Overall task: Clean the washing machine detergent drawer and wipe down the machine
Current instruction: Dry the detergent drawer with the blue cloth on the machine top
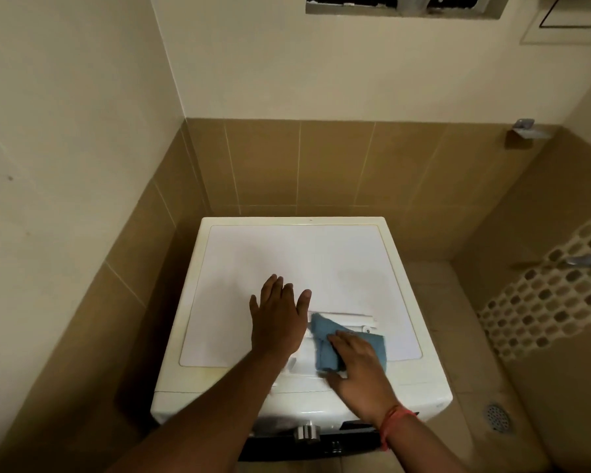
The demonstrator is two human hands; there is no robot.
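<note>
A white washing machine (270, 254) stands in a tiled corner, seen from above. The white detergent drawer (348, 319) lies on its top, towards the front right, partly hidden by a blue cloth (325, 336). My left hand (277, 315) lies flat on the machine's top with fingers straight, just left of the drawer. My right hand (359, 363) presses the blue cloth down on the drawer with fingers extended. A red thread circles my right wrist.
Brown tiled walls close in behind and to the left. A control knob (308, 432) sits on the machine's front panel. On the floor to the right are a drain (498, 416) and a perforated white mat (553, 302). A tap (587, 260) juts from the right wall.
</note>
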